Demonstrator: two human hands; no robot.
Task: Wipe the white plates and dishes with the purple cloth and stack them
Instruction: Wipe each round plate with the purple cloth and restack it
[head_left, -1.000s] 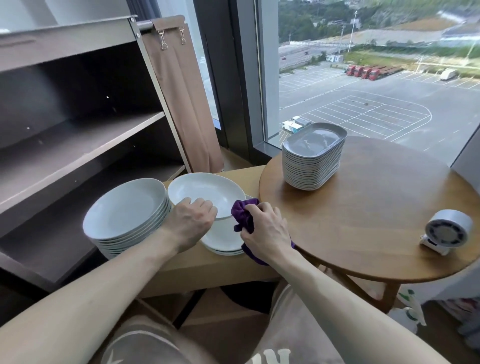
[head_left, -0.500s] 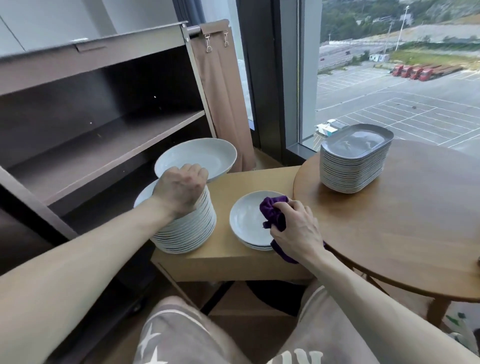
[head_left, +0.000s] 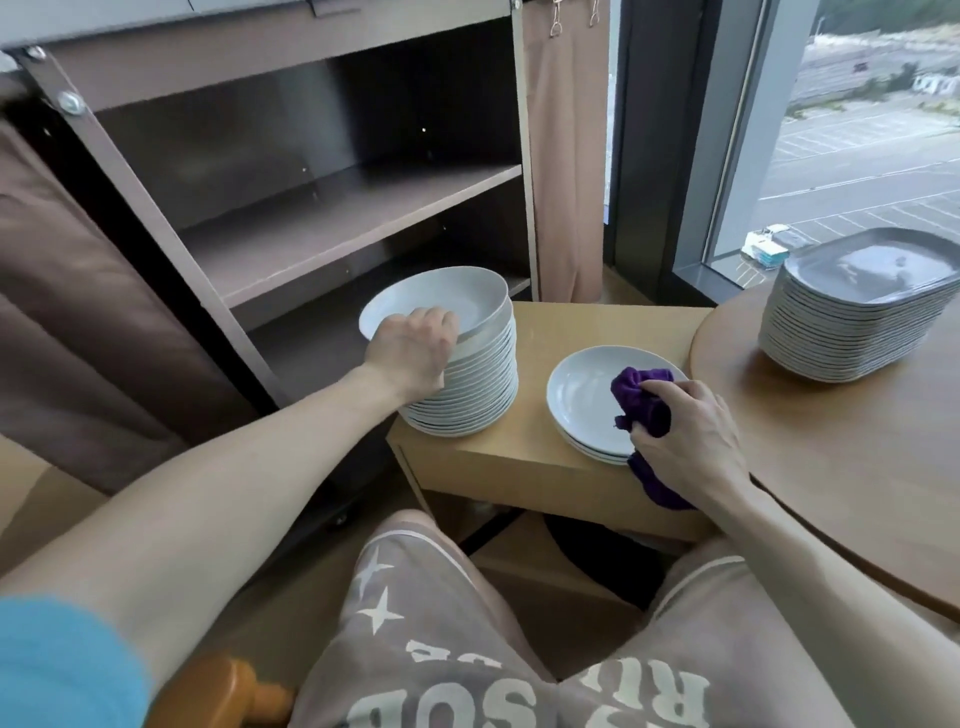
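My left hand grips the near rim of a white plate lying on top of a tall stack of white plates at the left of the low wooden stand. To the right sits a short pile of white plates. My right hand holds the bunched purple cloth over that pile's near right rim, part of the cloth hanging below my palm.
A tall stack of oblong white dishes stands on the round wooden table at the right. A dark open shelf unit with a brown curtain is close behind the plate stack. A window lies beyond.
My left hand carried the top plate from the right pile over to the tall left stack and lowered it there. My right hand stayed on the right pile with the cloth.
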